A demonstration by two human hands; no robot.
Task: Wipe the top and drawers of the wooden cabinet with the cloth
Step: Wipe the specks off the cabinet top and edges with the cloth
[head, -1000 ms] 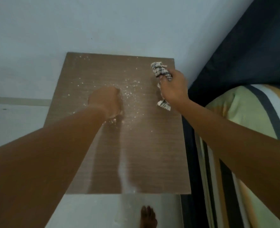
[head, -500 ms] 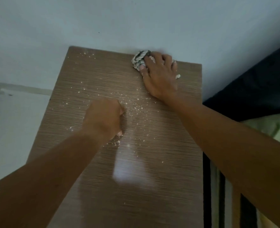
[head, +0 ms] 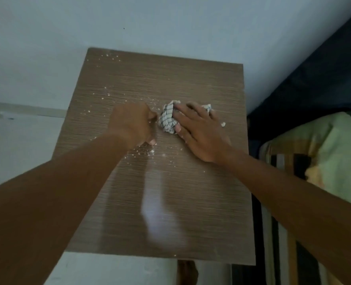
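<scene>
checked cloth (head: 167,120) under straight right fingers (head: 183,112) | left fingers (head: 147,118) curled, empty, just beside

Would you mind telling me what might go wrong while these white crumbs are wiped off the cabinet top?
The left hand rests among the crumbs beside the cloth, so some may be missed. The right hand could sweep others off the cabinet top onto the floor.

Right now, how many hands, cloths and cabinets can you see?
Hands: 2, the left hand and the right hand
Cloth: 1
Cabinet: 1
Total: 4
</scene>
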